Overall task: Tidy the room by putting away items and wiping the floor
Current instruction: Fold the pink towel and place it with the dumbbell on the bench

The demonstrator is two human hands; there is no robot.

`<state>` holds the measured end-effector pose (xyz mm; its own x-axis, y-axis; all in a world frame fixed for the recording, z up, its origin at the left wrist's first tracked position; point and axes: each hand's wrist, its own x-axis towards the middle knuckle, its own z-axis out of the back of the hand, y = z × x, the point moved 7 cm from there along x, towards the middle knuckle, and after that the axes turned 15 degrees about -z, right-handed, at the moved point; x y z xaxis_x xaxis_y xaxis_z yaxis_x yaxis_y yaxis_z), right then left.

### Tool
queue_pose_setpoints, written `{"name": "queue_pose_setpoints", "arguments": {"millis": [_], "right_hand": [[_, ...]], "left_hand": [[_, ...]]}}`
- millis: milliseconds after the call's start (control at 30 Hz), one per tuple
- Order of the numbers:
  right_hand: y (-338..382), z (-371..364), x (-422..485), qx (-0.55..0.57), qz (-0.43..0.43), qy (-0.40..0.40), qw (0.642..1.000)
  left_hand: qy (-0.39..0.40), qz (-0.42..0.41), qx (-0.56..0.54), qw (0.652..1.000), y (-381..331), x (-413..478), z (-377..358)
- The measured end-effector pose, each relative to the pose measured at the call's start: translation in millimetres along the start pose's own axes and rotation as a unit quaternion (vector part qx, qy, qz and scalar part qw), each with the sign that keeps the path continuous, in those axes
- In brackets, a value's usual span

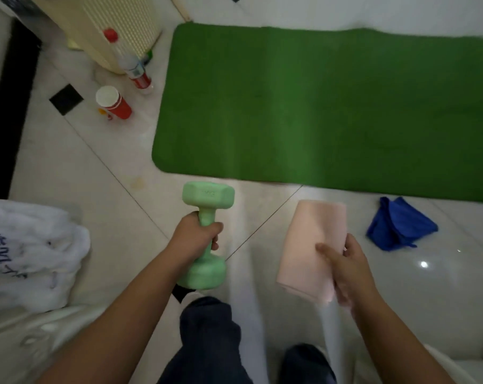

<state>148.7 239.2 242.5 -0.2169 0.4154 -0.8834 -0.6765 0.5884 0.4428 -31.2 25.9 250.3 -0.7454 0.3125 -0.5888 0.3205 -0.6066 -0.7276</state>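
Left hand [196, 236] grips green dumbbell [207, 195] by its handle, long axis near-to-far. Right hand [345, 270] pinches folded pink towel [309, 239]. Blue cloth [398, 225] on floor [96, 167] lies right of it, nearer right hand; both hands occupied.

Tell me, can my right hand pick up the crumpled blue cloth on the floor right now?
Probably not at once. The right hand grips the folded pink towel, so it would have to free fingers first. The path looks free: the crumpled blue cloth lies on bare tile to its right.
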Motion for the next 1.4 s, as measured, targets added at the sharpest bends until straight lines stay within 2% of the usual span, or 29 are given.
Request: {"name": "queue_pose_setpoints", "arguments": {"millis": [233, 400, 600, 767, 900, 1100, 1267, 1400], "right_hand": [[54.7, 14.8, -160.7, 0.062, -0.015, -0.003, 0.998], [84.5, 25.7, -270.6, 0.098, -0.001, 0.043, 0.994], [101.2, 67.4, -369.2, 0.117, 0.022, 0.093, 0.989], [103.7, 104.1, -422.5, 0.064, 0.039, 0.144, 0.987], [112.3, 104.2, -458.6, 0.003, 0.07, 0.181, 0.981], [100.3, 40.7, -529.2, -0.128, 0.106, 0.28, 0.946], [41.8, -18.5, -605.1, -0.255, 0.125, 0.375, 0.882], [-48.0, -44.3, -659.0, -0.371, 0.114, 0.428, 0.816]], "left_hand": [[-0.001, 0.061, -0.015, 0.998, -91.2, -134.8, 66.9], [-0.045, 0.065, -0.006, 0.997, -149.9, -238.2, 104.9], [-0.11, 0.066, -0.138, 0.982, -199.4, -349.1, 103.2], [-0.147, 0.055, -0.216, 0.964, -217.6, -427.6, 86.6], [-0.185, 0.061, -0.264, 0.945, -214.3, -484.3, 85.5], [-0.284, 0.072, -0.355, 0.888, -181.0, -578.9, 108.0], [-0.402, 0.081, -0.432, 0.803, -122.2, -681.6, 120.5], [-0.485, 0.105, -0.483, 0.722, -55.7, -776.5, 110.5]]}}
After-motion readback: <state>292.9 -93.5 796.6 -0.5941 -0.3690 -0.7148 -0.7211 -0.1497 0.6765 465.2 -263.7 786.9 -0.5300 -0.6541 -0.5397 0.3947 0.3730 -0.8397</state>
